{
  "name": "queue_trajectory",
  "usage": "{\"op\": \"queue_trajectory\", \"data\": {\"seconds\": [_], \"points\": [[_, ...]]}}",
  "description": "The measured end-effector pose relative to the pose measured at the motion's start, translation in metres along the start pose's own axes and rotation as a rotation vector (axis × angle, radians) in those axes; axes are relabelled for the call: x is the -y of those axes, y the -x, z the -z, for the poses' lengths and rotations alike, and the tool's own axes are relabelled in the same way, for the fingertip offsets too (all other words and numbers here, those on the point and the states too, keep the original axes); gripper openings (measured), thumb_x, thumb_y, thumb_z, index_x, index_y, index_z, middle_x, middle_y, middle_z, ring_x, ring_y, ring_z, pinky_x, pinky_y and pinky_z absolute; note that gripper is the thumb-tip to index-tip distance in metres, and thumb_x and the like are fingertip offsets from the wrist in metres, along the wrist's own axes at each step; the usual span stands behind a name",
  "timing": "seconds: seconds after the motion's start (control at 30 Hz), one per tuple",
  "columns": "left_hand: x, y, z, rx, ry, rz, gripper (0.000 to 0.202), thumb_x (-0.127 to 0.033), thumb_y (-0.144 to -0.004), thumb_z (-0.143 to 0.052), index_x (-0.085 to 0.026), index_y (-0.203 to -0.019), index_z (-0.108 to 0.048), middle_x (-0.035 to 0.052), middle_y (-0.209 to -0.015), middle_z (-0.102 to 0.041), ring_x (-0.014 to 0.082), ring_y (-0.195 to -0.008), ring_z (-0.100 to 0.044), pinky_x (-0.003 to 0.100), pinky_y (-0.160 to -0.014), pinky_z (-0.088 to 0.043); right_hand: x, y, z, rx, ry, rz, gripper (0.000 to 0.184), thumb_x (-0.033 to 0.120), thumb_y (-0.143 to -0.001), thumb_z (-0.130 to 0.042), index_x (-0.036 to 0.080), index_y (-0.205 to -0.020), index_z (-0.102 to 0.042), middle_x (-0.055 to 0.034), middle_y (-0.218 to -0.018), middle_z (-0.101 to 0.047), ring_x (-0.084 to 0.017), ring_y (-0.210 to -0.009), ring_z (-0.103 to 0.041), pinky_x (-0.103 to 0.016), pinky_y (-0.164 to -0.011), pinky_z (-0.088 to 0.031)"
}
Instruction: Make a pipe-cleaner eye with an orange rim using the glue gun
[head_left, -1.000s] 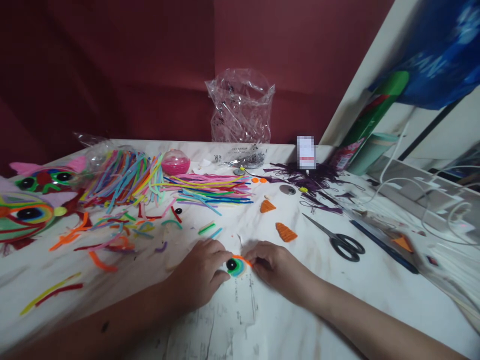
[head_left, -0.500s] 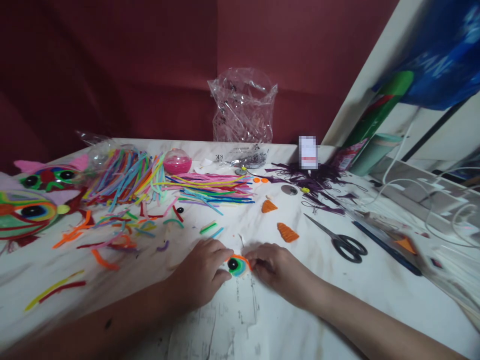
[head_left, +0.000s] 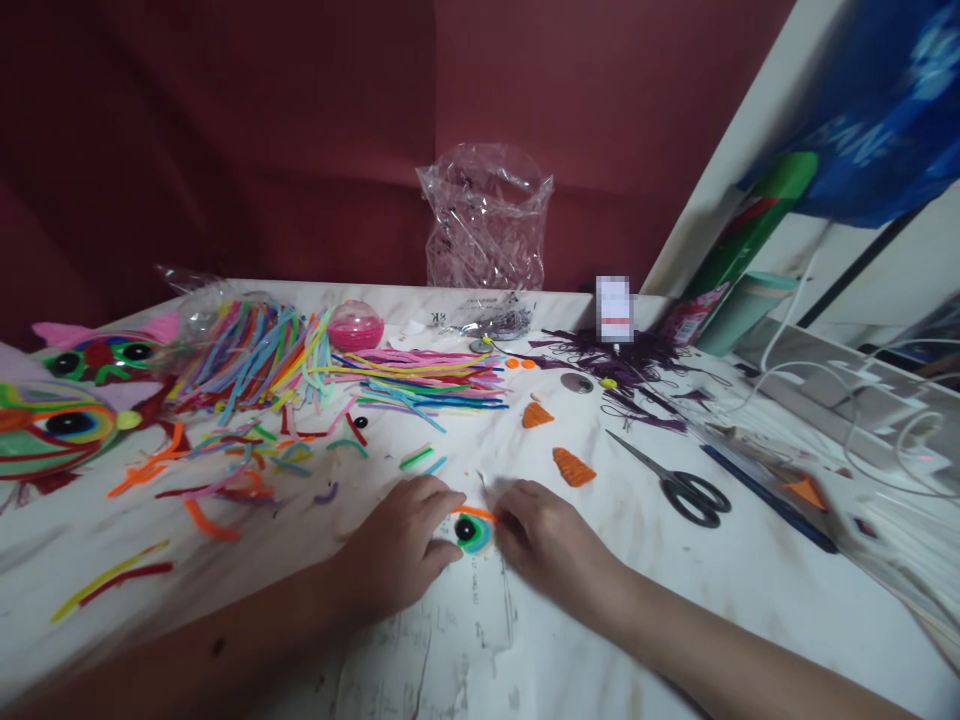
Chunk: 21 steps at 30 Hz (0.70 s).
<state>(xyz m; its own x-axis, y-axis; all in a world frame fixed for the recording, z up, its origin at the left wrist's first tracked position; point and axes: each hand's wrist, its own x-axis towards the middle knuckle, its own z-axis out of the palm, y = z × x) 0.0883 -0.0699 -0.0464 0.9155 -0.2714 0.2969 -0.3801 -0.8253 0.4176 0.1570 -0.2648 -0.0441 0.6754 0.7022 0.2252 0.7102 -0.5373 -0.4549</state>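
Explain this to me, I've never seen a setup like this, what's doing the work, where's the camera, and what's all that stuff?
There's no machine here: you're looking at a person's two bare hands, seen from a camera worn on the head, facing forward and down. The left hand is at the left edge of a craft eye; the right hand is at the right end of the orange strip along its top. How firmly either grips is hard to tell. On the white table around them lie pipe cleaners, ridged orange pieces and scissors.
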Motion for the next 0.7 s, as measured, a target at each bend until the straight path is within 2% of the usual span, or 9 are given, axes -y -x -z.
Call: {"op": "queue_trajectory", "data": {"seconds": [0.13, 0.2, 0.27, 0.37, 0.5, 0.6, 0.7], "points": [[0.003, -0.001, 0.0, -0.053, 0.029, -0.02, 0.027, -0.015, -0.079, -0.056, -0.014, -0.106, -0.059, 0.009, -0.101, -0.061, 0.0227, -0.093, -0.057, 0.037, -0.083, -0.048, -0.001, 0.001, -0.002, -0.07, 0.038, 0.04, 0.015, 0.006, -0.081, -0.05, 0.016, -0.071, -0.055, -0.006, -0.072, -0.057, -0.019, -0.069, -0.055, -0.029, -0.061, -0.045], [0.006, -0.002, 0.0, -0.078, 0.071, -0.06, 0.019, -0.019, -0.087, -0.049, -0.014, -0.102, -0.06, 0.0079, -0.095, -0.061, 0.0206, -0.088, -0.057, 0.034, -0.079, -0.048, 0.0, 0.003, -0.002, -0.111, 0.04, 0.106, 0.015, 0.007, -0.084, -0.049, 0.016, -0.072, -0.054, -0.0064, -0.072, -0.056, -0.019, -0.068, -0.053, -0.029, -0.059, -0.044], [0.009, -0.003, 0.0, -0.091, 0.117, -0.113, 0.02, -0.02, -0.092, -0.042, -0.015, -0.093, -0.061, 0.0064, -0.087, -0.061, 0.0182, -0.082, -0.057, 0.03, -0.074, -0.047, 0.002, 0.006, -0.002, -0.132, 0.071, 0.202, 0.017, 0.009, -0.086, -0.047, 0.015, -0.072, -0.054, -0.0066, -0.071, -0.055, -0.02, -0.069, -0.051, -0.03, -0.059, -0.044], [0.013, -0.003, 0.001, -0.067, 0.116, -0.188, 0.026, -0.02, -0.094, -0.039, -0.016, -0.081, -0.061, 0.0043, -0.077, -0.061, 0.0161, -0.074, -0.056, 0.026, -0.068, -0.044, 0.005, 0.011, 0.001, -0.107, 0.128, 0.328, 0.019, 0.009, -0.087, -0.046, 0.015, -0.072, -0.054, -0.0059, -0.07, -0.056, -0.019, -0.069, -0.048, -0.032, -0.063, -0.044], [0.013, -0.003, 0.004, -0.032, 0.087, -0.272, 0.02, -0.021, -0.092, -0.045, -0.017, -0.082, -0.062, 0.0043, -0.078, -0.063, 0.0166, -0.074, -0.057, 0.028, -0.069, -0.041, 0.007, 0.015, 0.006, -0.005, 0.189, 0.434, 0.018, 0.006, -0.087, -0.046, 0.015, -0.076, -0.056, -0.0059, -0.073, -0.057, -0.019, -0.069, -0.048, -0.031, -0.064, -0.043], [0.011, -0.003, 0.006, -0.009, 0.092, -0.304, 0.016, -0.021, -0.09, -0.049, -0.017, -0.081, -0.062, 0.0053, -0.082, -0.064, 0.0169, -0.077, -0.057, 0.028, -0.072, -0.041, 0.006, 0.016, 0.007, 0.044, 0.159, 0.435, 0.019, 0.004, -0.087, -0.046, 0.016, -0.077, -0.058, -0.0063, -0.075, -0.057, -0.019, -0.071, -0.049, -0.03, -0.064, -0.043], [0.009, -0.002, 0.007, -0.003, 0.079, -0.294, 0.019, -0.016, -0.089, -0.047, -0.017, -0.075, -0.061, 0.0041, -0.079, -0.063, 0.0161, -0.075, -0.056, 0.028, -0.072, -0.04, 0.003, 0.015, 0.005, 0.064, 0.026, 0.352, 0.019, 0.005, -0.086, -0.048, 0.016, -0.077, -0.06, -0.0058, -0.076, -0.056, -0.018, -0.074, -0.051, -0.027, -0.063, -0.044]]}}
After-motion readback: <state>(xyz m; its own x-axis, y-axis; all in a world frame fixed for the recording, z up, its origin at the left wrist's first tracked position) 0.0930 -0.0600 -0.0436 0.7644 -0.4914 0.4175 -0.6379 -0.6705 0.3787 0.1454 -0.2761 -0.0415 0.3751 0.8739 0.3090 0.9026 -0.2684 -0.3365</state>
